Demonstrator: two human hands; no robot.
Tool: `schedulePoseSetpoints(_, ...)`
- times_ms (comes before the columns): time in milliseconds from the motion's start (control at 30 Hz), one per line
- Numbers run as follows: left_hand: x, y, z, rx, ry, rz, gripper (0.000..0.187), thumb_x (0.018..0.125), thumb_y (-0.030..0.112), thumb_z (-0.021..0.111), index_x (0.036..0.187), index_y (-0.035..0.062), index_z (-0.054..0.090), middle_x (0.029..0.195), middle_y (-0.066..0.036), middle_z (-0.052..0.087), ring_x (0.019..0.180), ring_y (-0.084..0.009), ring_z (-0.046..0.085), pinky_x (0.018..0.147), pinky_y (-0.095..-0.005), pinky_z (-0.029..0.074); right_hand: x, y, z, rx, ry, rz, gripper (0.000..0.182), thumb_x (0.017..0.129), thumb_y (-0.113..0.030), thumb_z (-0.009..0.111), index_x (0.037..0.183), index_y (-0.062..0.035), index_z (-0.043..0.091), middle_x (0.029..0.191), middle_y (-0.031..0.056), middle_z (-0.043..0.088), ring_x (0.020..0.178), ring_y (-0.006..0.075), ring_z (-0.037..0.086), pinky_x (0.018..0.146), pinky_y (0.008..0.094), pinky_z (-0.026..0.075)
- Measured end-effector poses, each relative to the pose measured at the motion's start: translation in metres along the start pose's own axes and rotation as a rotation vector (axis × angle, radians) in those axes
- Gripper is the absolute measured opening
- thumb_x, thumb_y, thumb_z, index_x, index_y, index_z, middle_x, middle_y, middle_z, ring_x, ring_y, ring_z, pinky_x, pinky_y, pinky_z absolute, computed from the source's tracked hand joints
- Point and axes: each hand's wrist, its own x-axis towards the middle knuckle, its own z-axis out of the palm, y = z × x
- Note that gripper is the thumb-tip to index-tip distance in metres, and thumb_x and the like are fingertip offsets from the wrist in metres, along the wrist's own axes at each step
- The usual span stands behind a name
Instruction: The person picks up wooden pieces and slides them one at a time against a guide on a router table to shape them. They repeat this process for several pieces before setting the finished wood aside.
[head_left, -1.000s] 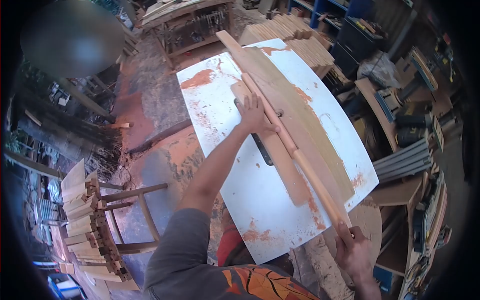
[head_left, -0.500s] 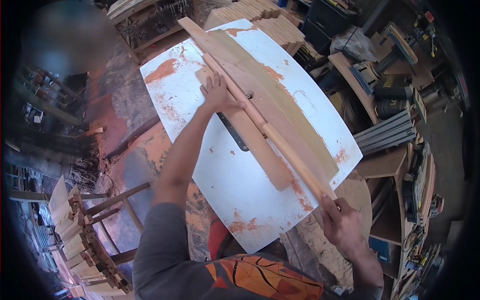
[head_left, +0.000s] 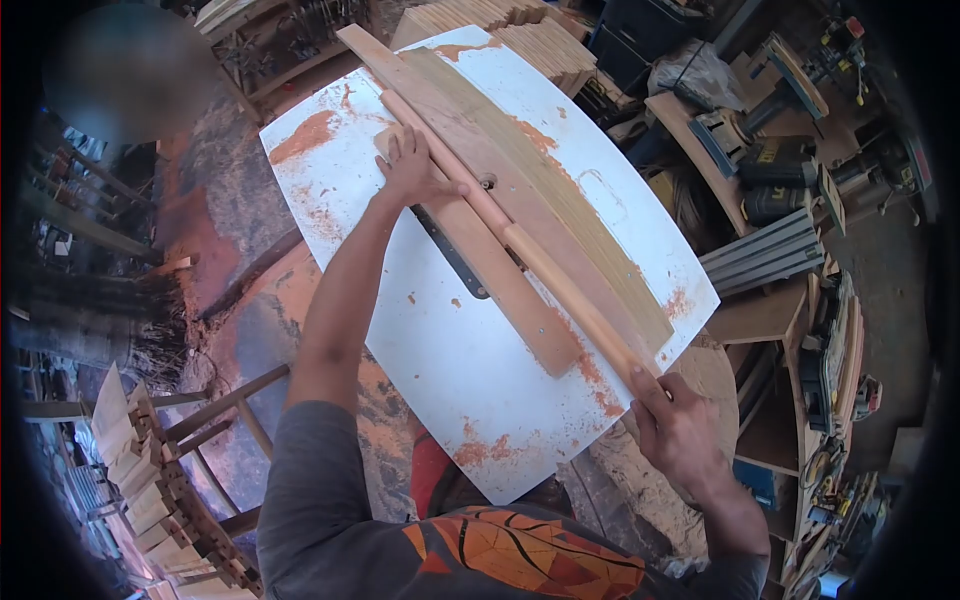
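My left hand [head_left: 410, 172] lies with spread fingers on the upper end of a flat wooden board [head_left: 500, 295], its thumb touching a long wooden piece [head_left: 575, 292]. Near the lower end of that long piece, my right hand [head_left: 675, 420] has its fingers wrapped round it. The long piece rests against the edge of a wide plywood strip [head_left: 540, 205] on a white table [head_left: 440, 375]. A black slotted plate [head_left: 450, 255] shows beside the flat board, partly covered by it. Reddish sawdust is scattered over the white surface.
Stacked wooden slats [head_left: 545, 55] stand beyond the table. At the right are a shelf unit [head_left: 765, 330], grey bars [head_left: 765, 255] and tools. Cut wooden pieces [head_left: 150, 490] are piled at the lower left, by a wooden frame [head_left: 230, 400].
The whole view has shifted slightly, with the table now a little further left and up. Both hands keep about the same places on the wood.
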Motion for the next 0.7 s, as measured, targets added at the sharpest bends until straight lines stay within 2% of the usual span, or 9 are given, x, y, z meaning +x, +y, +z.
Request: schedulePoseSetpoints(700, 0.031, -0.022, -0.017, 0.015, -0.006, 0.006, 0.156, 0.047, 0.077, 0.085, 0.156, -0.0088, 0.013, 0.164, -0.030, 0.006, 0.151, -0.0509, 0.000, 0.113, -0.0744, 0.006, 0.036, -0.010, 0.002, -0.038, 0.005, -0.006, 0.042, 0.084, -0.013, 0.069, 0.126, -0.0096, 0.067, 0.086, 0.0104, 0.062, 0.061, 0.0283, 0.066, 0.053, 0.0401, 0.054)
